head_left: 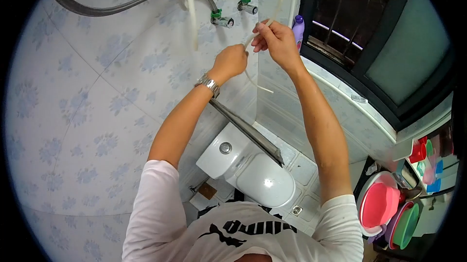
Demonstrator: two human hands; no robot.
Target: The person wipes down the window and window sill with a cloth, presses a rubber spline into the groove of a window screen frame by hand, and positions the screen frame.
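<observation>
A thin white hose point(278, 2) comes down from the top of the view and runs through both hands. My right hand point(276, 38) pinches it between thumb and fingers in front of the wall corner. Just to the left and slightly lower, my left hand point(232, 61) is closed round the hose, with a metal watch point(208, 85) on the wrist. The loose end of the hose point(260, 87) hangs below my hands. Above my left hand, two metal valves point(224, 21) with green collars sit on the tiled wall, braided hoses point(141, 0) running up from them.
A thicker white pipe point(190, 14) hangs at the upper left. Below my hands are a dark-edged panel point(253, 133) and a white toilet point(266, 179). A purple bottle point(298, 29) stands by the window point(360, 28). Coloured basins point(377, 203) are at the lower right.
</observation>
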